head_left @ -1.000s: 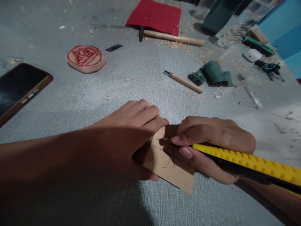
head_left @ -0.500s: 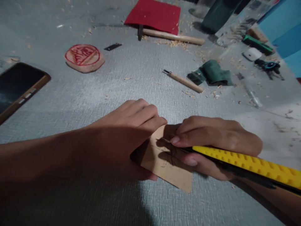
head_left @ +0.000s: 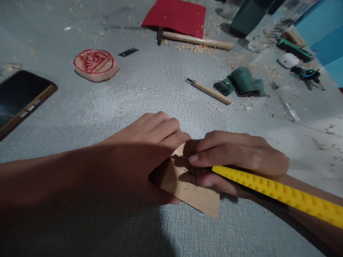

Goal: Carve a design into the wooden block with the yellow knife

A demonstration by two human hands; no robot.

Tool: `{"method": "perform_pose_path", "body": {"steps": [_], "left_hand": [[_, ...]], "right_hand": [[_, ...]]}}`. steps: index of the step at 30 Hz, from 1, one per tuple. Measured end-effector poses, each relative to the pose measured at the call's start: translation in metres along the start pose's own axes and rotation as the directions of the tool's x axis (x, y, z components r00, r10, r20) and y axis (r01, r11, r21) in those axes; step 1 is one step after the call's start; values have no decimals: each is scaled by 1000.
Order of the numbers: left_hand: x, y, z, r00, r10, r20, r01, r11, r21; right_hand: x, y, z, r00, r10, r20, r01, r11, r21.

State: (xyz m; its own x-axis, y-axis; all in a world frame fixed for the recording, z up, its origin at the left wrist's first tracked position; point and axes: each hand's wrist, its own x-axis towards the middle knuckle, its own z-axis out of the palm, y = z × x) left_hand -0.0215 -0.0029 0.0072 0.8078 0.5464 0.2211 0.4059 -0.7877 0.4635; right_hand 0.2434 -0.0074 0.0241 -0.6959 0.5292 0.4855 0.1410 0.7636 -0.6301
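Note:
A flat tan wooden piece (head_left: 203, 200) with dark drawn lines lies low in the middle of the view, tilted. My left hand (head_left: 158, 142) is closed round its left side, thumb below and fingers over the top. From the right, my right hand (head_left: 235, 153) pinches a yellow and black cutter (head_left: 268, 185) near its front end. The cutter's tip points left onto the face of the wood, close to my left fingers; its exact contact is in shadow. My right fingertips rest on or just over the wood.
Beyond my hands lie a wood-handled carving tool (head_left: 211, 92), green crumpled material (head_left: 243, 82), a hammer-like tool (head_left: 198, 40), red sheet (head_left: 177, 18), small dark blade (head_left: 128, 52) and round wooden block (head_left: 95, 66). A phone (head_left: 21, 96) is at left, keys (head_left: 308, 75) at right.
My right hand and the cutter have moved a little to the left across the wood. My left hand and the wooden piece have stayed almost still.

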Motion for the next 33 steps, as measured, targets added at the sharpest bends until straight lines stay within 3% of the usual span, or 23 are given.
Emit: {"method": "perform_pose_path", "body": {"steps": [12, 17, 21, 33], "left_hand": [[1, 4, -1, 1000, -31, -3, 31, 999, 15], [0, 2, 0, 1000, -16, -23, 16, 1000, 10], [0, 1, 1, 1000, -1, -3, 1, 1000, 11], [1, 3, 0, 1000, -16, -4, 16, 1000, 22]], "right_hand": [[-4, -4, -9, 994, 106, -23, -105, 994, 36], [-3, -2, -6, 1000, 10, -10, -10, 1000, -24], [-2, -1, -1, 999, 15, -29, -15, 1000, -7], [-4, -9, -13, 992, 129, 14, -129, 991, 22]]}}
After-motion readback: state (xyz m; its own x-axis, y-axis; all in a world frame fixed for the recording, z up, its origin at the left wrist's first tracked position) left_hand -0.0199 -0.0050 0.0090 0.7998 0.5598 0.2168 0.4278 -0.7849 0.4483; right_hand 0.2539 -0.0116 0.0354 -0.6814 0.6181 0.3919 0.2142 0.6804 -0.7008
